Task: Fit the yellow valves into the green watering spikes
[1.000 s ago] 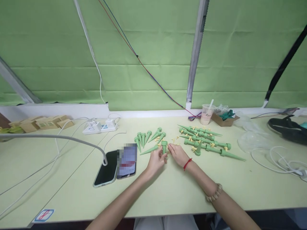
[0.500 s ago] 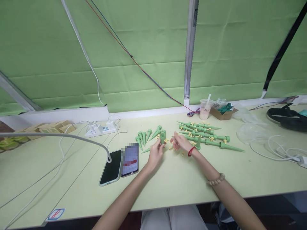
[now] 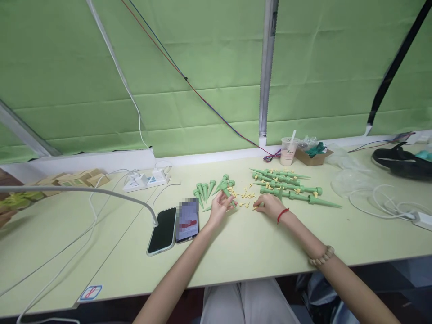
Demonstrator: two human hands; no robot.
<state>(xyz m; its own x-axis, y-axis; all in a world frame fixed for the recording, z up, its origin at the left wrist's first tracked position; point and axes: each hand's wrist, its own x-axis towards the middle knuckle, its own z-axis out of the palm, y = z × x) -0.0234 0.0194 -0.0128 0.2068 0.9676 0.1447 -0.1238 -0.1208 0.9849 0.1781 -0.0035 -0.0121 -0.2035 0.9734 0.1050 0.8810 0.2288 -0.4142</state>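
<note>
My left hand (image 3: 220,210) is closed around a green plant watering spike (image 3: 227,189), its wide collar up and its point slanting down to the right. My right hand (image 3: 271,206) rests low over the table, fingertips pinched on a small yellow valve (image 3: 255,208). Between the hands lie several loose yellow valves (image 3: 248,195). Beyond my left hand are several green spikes (image 3: 204,191) with their collars at the back. Past my right hand, more spikes (image 3: 292,195) lie in rows with yellow valves on them, and one spike (image 3: 280,193) points upward.
Two phones (image 3: 162,231) lie left of my left forearm, under a grey curved stand arm (image 3: 101,191). A power strip (image 3: 146,181), a drink cup (image 3: 288,152) and a small cardboard box (image 3: 313,157) stand along the back. White cables (image 3: 381,207) lie right. Another person's hand (image 3: 4,217) shows far left.
My right hand has moved away from the held spike, right and down to a yellow valve on the table. The spike in my left hand has tilted. Another person's hand has appeared far left.
</note>
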